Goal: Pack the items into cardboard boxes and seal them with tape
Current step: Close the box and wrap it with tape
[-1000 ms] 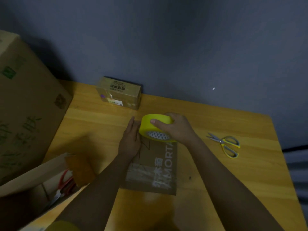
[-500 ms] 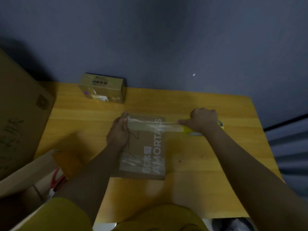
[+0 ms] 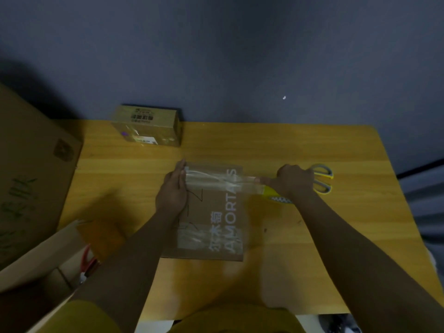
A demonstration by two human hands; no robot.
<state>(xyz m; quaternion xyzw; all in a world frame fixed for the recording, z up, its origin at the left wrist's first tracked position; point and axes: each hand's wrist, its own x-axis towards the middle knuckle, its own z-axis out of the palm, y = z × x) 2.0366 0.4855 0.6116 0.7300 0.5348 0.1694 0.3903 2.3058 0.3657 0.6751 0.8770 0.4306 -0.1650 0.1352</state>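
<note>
A flat brown cardboard box (image 3: pixel 216 217) printed "AMORTALS" lies in the middle of the wooden table (image 3: pixel 312 248). My left hand (image 3: pixel 171 191) presses with straight fingers on the box's left edge, holding down the end of a clear tape strip (image 3: pixel 216 180). That strip stretches right across the far end of the box to a yellow tape roll (image 3: pixel 276 195), which my right hand (image 3: pixel 295 181) grips just past the box's right edge. An older patch of clear tape sits on the near end of the box.
Yellow-and-grey scissors (image 3: pixel 323 177) lie right behind my right hand. A small sealed cardboard box (image 3: pixel 147 126) stands at the table's far left. A large carton (image 3: pixel 26 176) rises on the left, and an open box (image 3: pixel 48 265) with red-handled scissors (image 3: pixel 87 260) sits below it.
My right hand has pulled the yellow roll from the box's far left corner rightward, drawing a strip of tape across the box. My left hand stayed on the left edge.
</note>
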